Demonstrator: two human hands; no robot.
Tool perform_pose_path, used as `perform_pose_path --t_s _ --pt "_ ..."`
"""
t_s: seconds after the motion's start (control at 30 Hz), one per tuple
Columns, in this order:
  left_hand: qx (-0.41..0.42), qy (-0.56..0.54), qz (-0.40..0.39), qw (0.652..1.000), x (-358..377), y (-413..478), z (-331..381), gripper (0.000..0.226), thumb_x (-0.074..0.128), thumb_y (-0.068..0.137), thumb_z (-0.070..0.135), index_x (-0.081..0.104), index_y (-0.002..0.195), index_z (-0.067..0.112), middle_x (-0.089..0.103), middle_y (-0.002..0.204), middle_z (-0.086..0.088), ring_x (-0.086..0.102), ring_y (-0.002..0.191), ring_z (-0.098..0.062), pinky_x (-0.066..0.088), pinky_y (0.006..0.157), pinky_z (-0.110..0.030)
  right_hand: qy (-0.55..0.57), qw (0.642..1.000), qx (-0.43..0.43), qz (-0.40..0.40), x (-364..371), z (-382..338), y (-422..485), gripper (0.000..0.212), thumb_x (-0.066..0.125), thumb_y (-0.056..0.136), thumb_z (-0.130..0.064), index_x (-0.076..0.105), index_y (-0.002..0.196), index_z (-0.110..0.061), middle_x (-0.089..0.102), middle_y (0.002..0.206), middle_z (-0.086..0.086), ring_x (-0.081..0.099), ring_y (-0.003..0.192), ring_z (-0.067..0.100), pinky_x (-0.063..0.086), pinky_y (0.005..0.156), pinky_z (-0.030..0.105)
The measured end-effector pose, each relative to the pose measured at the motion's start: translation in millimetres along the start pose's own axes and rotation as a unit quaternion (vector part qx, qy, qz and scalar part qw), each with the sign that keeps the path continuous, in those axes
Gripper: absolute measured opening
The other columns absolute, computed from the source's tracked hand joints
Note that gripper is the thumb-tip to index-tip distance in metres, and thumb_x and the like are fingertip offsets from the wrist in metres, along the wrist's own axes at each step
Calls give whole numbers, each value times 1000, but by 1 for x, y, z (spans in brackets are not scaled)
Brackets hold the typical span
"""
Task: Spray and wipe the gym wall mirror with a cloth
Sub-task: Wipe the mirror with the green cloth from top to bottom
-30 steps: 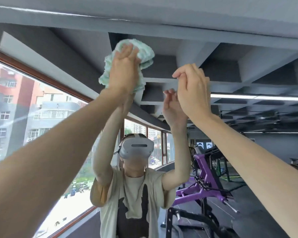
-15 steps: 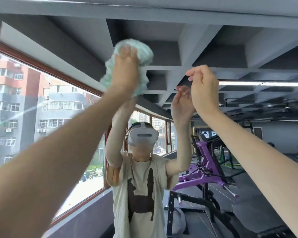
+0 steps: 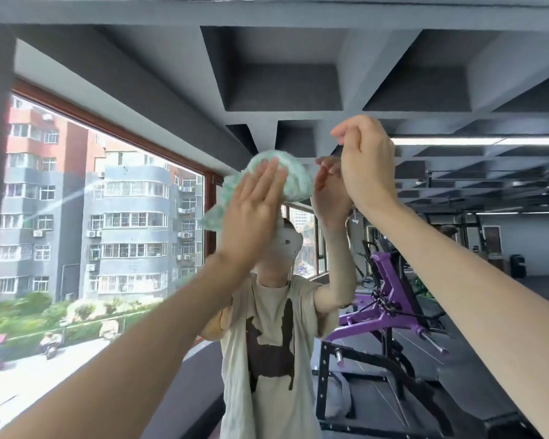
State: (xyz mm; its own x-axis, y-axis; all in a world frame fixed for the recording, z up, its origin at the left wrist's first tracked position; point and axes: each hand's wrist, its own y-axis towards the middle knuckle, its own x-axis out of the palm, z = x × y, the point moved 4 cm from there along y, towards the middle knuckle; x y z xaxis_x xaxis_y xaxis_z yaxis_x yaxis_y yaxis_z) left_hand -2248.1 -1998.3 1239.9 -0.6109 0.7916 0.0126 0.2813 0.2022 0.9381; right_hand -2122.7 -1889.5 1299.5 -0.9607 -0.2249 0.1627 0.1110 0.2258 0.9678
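Note:
The wall mirror fills the view and reflects me with both arms raised. A crumpled pale green and white cloth lies against the glass at head height. My left hand presses it flat to the mirror with straight fingers, covering the cloth's lower left part. My right hand is up beside the cloth on the right, close to the glass. Its fingers are loosely bent and hold nothing. No spray bottle is in view.
In the reflection, a purple and black weight machine stands to the right behind me. A large window with apartment blocks outside runs along the left. A dark coffered ceiling with a strip light is above.
My left hand has swept the cloth down and to the right across the glass, from high up to head height. My right hand has kept its place beside it.

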Motion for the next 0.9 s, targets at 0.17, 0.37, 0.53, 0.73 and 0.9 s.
perform_pose_path --t_s 0.17,0.37,0.53,0.73,0.9 --pt "259 -2 -80 963 -4 -62 29 41 56 91 18 54 130 3 59 126 -14 52 117 -30 39 91 -38 -36 997 -28 -54 -2 -3 -14 30 30 93 -12 60 89 -11 51 92 -9 55 94 15 43 89 38" --pt "29 21 -13 999 -25 19 -17 43 70 73 -4 61 115 -2 62 114 -19 60 100 -35 52 81 -47 -2 999 38 -30 -9 12 -12 29 32 98 -7 60 91 -11 56 95 -3 53 72 -13 40 73 9" --pt "207 -5 -34 978 -24 -62 40 30 65 81 15 67 107 -1 64 104 -12 46 102 -24 40 80 -34 4 995 96 -25 0 20 -19 28 33 94 -7 59 87 -16 60 95 -1 59 74 6 48 88 43" --pt "153 39 -32 987 -16 -7 0 33 65 84 13 62 115 0 60 114 -13 50 113 -29 36 103 -41 3 991 136 -15 5 21 -15 29 34 93 -8 60 86 -18 64 101 5 59 97 21 47 91 43" --pt "55 -73 -17 996 -4 -35 14 43 59 82 -6 55 125 -3 51 133 -20 42 128 -32 21 114 -44 8 992 128 -10 18 19 -28 29 34 87 -10 56 76 -25 67 90 3 60 97 23 45 90 44"
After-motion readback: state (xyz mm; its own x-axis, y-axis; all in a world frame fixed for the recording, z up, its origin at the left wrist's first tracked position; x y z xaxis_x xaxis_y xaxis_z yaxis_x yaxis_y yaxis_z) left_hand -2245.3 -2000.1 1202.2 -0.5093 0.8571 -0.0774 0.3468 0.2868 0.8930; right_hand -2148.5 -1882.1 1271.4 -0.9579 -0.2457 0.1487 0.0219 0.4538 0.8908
